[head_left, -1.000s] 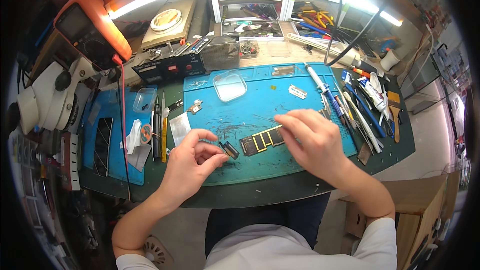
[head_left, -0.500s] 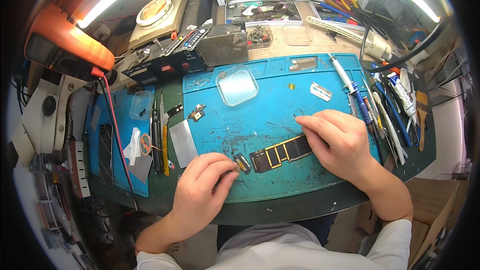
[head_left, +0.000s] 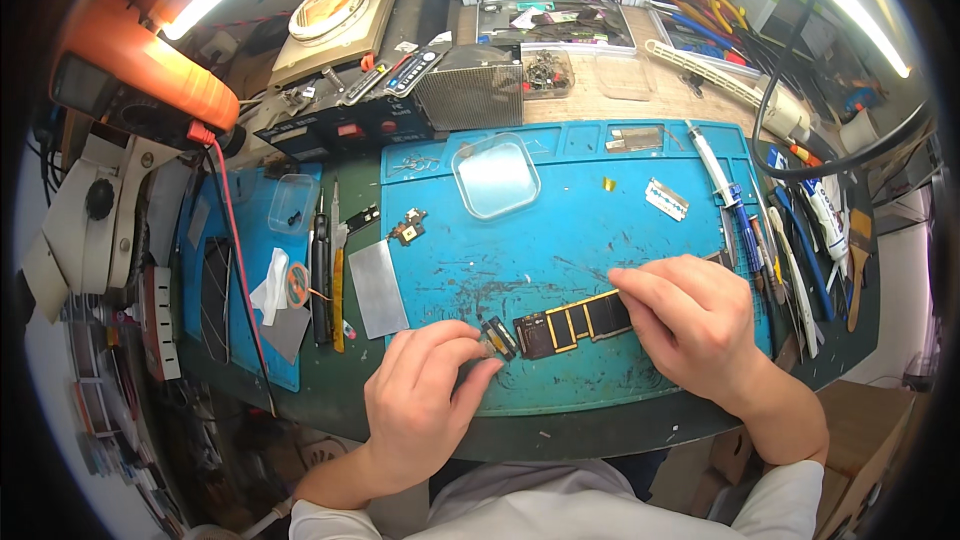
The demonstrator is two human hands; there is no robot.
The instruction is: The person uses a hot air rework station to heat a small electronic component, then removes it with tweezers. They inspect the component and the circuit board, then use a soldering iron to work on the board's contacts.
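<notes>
My left hand (head_left: 425,395) is closed in a pinch at the left end of a small black part (head_left: 499,337) with a yellowish strip. Just to the right of that part lies a long, narrow black circuit board (head_left: 575,324) with gold-coloured lines, on the blue work mat (head_left: 480,240). My right hand (head_left: 690,325) is closed over the board's right portion, hiding some of it. Its thumb and forefinger are pressed together; a faint thin line shows near their tips, but what they hold is too small to make out.
Behind the board stands a clear square container (head_left: 496,176); a razor blade (head_left: 667,198) lies farther right. A grey metal plate (head_left: 378,288) is left of my hands. Tools and a syringe (head_left: 712,162) line the right side; an orange multimeter (head_left: 145,75) stands far left.
The whole view has shifted slightly, so things sit farther right and lower. My right hand has come a little nearer the board; my left hand stays at the small part.
</notes>
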